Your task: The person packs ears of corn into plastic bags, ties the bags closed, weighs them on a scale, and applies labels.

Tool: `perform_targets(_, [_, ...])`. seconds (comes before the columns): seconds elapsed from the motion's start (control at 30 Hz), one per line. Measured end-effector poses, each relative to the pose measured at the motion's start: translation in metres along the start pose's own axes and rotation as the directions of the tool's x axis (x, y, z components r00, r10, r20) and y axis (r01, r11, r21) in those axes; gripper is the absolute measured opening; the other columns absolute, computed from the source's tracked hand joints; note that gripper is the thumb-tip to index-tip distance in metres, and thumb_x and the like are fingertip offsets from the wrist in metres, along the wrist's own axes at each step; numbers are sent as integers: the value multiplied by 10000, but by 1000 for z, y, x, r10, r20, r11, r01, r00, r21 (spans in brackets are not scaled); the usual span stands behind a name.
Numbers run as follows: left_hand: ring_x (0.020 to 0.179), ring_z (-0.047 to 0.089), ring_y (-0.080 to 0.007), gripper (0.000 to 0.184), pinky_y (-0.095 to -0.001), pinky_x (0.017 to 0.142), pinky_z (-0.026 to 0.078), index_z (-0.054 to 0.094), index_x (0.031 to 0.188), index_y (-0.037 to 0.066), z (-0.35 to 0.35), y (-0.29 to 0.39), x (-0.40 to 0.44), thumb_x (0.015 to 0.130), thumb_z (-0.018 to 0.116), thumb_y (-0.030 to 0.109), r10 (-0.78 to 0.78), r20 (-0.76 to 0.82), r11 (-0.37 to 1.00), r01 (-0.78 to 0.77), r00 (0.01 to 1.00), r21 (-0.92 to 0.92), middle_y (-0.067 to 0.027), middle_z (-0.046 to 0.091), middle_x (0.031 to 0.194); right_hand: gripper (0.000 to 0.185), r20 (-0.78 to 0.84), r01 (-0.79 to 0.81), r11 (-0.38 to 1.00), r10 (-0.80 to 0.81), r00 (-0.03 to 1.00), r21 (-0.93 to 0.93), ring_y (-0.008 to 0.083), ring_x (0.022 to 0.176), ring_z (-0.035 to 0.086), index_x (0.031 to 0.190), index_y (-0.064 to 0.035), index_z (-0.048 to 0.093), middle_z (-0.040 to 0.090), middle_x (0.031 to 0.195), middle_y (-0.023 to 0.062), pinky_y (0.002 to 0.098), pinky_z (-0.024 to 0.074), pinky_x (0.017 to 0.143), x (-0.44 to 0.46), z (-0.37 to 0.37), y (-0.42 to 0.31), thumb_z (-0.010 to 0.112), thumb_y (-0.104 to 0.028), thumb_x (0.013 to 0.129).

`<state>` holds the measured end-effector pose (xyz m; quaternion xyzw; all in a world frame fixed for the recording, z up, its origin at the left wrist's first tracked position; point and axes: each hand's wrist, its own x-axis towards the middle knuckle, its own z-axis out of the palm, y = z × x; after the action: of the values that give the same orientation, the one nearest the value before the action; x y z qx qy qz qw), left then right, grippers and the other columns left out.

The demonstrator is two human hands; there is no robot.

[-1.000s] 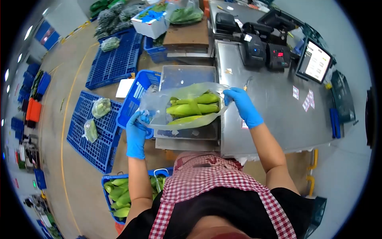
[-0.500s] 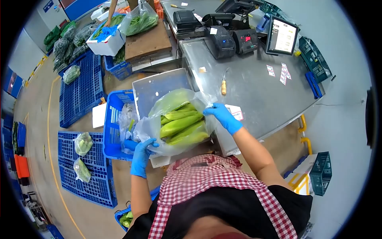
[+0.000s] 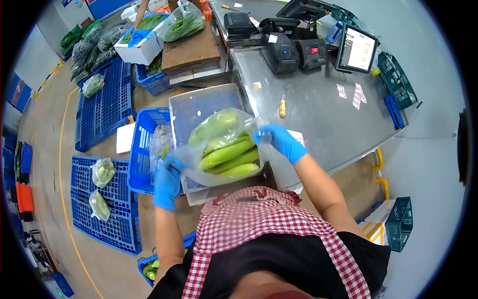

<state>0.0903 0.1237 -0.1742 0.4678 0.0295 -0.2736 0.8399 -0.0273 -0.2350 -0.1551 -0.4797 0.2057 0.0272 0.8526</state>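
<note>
Gleaming counter [image 3: 323, 109] beside bagged corn [image 3: 229, 152], pallets [image 3: 112, 230] on floor [image 3: 47, 224]

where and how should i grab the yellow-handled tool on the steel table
Probably best by the yellowish handle, with the right hand coming from above, near side. The handle is the thicker part and points toward the person, while the thin end points away. It lies along the table, so closing across it seems easiest.

Left hand [image 3: 168, 185] blurred, its hold on plastic bag [image 3: 197, 155] unclear, labels [image 3: 357, 96] toward right edge of tabletop [image 3: 326, 117] too small for reading, another person's arm [image 3: 142, 13] cut by top edge, lower crate [image 3: 144, 262] partly hidden.
</note>
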Motion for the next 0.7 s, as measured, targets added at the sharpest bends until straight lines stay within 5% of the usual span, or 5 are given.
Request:
perform_targets(0.1, [619,474,-169,195,-329,703,423,491,724,58,25,90,34,894,439,140,92,33,989,-87,995,-119,-43,481,646,207,-3,303,949,-304,953,86,246,855,601,856,11,603,627,899,151,361,455,845,28,30,-61,501,-166,818])
perform_targets(0.23, [606,433,-151,223,-320,682,394,454,708,68,49,122,57,908,445,165,275,160,943,-234,948,-237,-13,426,630,125,38,334,910,-353,935,248,270,866,588,767,0,587,621,861,162,373,432,888,58,35,-103,511,-97,747])
perform_targets(0.33, [646,445,-145,257,-328,703,398,448,693,71,32,97,47,897,475,225,341,-32,934,-342,940,-100,-10,436,656,127,-54,324,916,-320,946,235,269,868,590,784,-5,592,625,869,153,372,435,882,50,10,-61,517,-103,754])
perform_targets(0.53, [687,542,-174,178,-298,709,438,569,822,12,-3,18,9,844,530,185,-55,-12,994,56,998,90,-70,571,723,162,-171,67,993,-50,984,97,260,864,597,814,0,598,631,876,152,371,426,890,18,-30,7,512,-127,765])
perform_targets(0.7, [712,556,-181,150,-291,709,439,579,850,2,7,2,-5,836,537,145,-112,-65,993,115,992,40,-83,589,744,199,-130,42,997,-33,991,68,222,852,594,841,15,617,639,870,129,325,429,858,11,-27,18,500,-129,767])
